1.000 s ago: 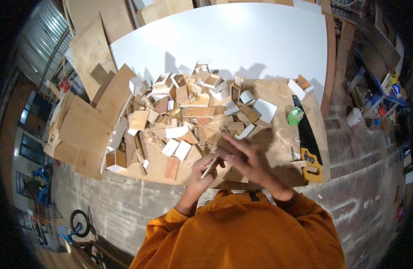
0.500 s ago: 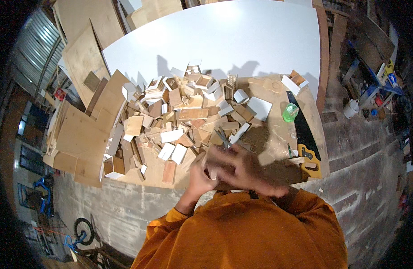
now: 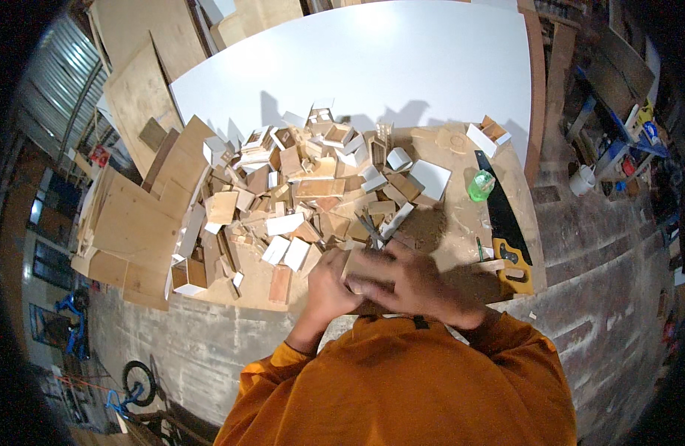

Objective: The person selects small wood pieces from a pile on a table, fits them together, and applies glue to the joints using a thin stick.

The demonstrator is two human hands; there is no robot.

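Note:
Close to my body, at the table's near edge, both hands meet around a small light-brown wooden block [image 3: 365, 270]. My left hand [image 3: 330, 288] wraps its fingers about the block's left side. From the right, my right hand [image 3: 423, 287] grips it with the thumb on the near side; its fingertips are slightly smeared by motion. The block's underside is hidden by the hands. Just beyond them, a dark, thin-armed tool [image 3: 370, 226] lies among the offcuts, its kind unclear. A reddish-brown wood piece [image 3: 280, 285] lies left of my left hand.
A large heap of wood offcuts [image 3: 309, 188] covers the table's middle and left. Along the right lie a handsaw [image 3: 512, 256] with a yellow handle and a green container [image 3: 480, 186]. A white panel [image 3: 357, 67] stands behind; plywood sheets [image 3: 134, 230] lean at left.
My right hand has shifted slightly over the block and is less blurred. The block's top face shows more plainly between the hands. The heap and the saw have stayed put.

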